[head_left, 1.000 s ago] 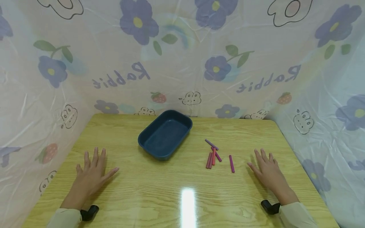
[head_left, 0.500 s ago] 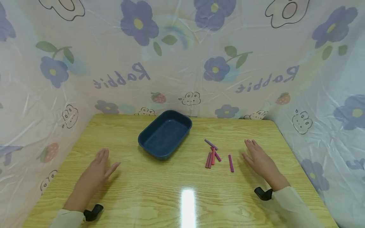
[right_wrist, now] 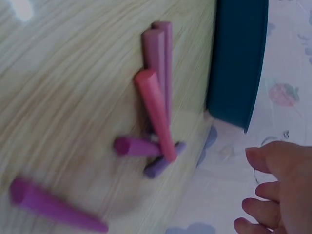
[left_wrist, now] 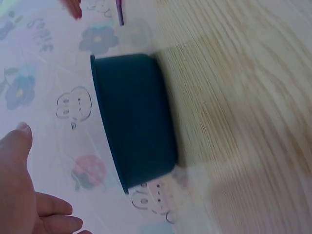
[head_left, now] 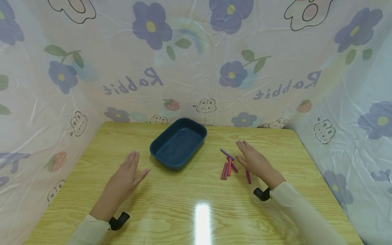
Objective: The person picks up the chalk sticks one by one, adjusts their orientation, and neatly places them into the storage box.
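My left hand [head_left: 121,180] hovers over the table, left of a dark blue plastic basin [head_left: 177,144]. Its fingers are straight and together, the thumb spread, and nothing is in it. In the left wrist view the basin [left_wrist: 134,119] shows its outer side beyond the thumb. The right hand [head_left: 256,165], with fingers extended and nothing held, is above the table just right of several crayon-like sticks. Among these are a red stick [right_wrist: 156,114], a mauve one [right_wrist: 154,53] and a violet one [head_left: 226,154]. A magenta stick [right_wrist: 56,204] lies apart, partly behind the right hand in the head view.
The sticks lie on a wood-grain table [head_left: 171,207], to the right of the basin. A patterned fabric sheet [head_left: 190,78] encloses the back and both sides. Each wrist wears a black camera mount [head_left: 119,221].
Both hands have lifted off the table and moved inward, left hand toward the basin, right hand toward the sticks. Their spread fingers have come together. Basin and sticks stay where they were.
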